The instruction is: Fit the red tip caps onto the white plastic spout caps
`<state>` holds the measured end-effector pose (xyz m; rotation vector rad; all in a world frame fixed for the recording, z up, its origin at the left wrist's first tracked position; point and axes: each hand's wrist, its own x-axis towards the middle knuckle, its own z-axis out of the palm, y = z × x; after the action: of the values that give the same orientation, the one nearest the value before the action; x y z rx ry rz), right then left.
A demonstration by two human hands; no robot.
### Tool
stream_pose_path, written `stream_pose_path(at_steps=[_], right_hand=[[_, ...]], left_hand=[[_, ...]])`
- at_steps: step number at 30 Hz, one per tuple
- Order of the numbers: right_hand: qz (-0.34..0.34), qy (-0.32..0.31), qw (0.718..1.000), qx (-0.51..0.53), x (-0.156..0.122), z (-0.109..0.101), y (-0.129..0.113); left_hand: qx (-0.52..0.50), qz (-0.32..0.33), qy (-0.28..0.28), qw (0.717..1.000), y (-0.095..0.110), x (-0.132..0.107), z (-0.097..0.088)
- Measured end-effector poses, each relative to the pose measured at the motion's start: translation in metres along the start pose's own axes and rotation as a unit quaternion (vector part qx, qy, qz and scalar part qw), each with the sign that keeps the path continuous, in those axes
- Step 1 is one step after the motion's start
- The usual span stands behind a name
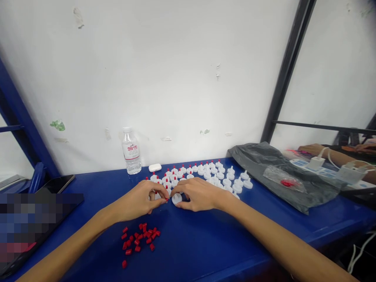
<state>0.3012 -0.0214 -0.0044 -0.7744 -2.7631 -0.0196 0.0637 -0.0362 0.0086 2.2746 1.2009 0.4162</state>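
My left hand [147, 199] pinches a small red cap between thumb and forefinger, mostly covered by the fingertips. Close beside it, my right hand [195, 194] is closed around the rim of a white round nozzle lid [176, 199]. Behind both hands stand several white nozzle lids with red caps [174, 181] on their tips. Farther right are several bare white nozzle lids [226, 181] with no red on them. Loose red caps [141, 237] lie scattered on the blue table [188, 246], in front of my left hand.
A water bottle [131, 150] and a small white case [155, 167] stand near the wall. On the right lies a grey plastic bag [282, 176] with a clear bag of red pieces [284, 180]. Beyond it are a power strip [311, 164] and another person's arm [337, 156].
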Motion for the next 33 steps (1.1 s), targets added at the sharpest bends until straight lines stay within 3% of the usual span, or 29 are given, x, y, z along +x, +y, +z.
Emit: stream_pose_path(at_steps=[5,15,21,33], right_hand=[[0.010,0.004,1.000,-0.013,0.000,0.000,0.000],[0.017,-0.007,0.999,-0.031,0.001,0.003,0.002],[0.041,0.036,0.998,-0.040,0.002,0.003,0.002],[0.048,0.090,0.994,-0.043,0.003,0.007,0.004]], left_hand=[[0.012,0.053,0.059,0.997,0.003,0.000,0.003],[0.015,0.046,0.088,0.995,0.002,0.006,0.012],[0.017,0.054,0.133,0.989,-0.001,0.008,0.014],[-0.067,0.012,0.134,0.989,-0.002,0.007,0.016]])
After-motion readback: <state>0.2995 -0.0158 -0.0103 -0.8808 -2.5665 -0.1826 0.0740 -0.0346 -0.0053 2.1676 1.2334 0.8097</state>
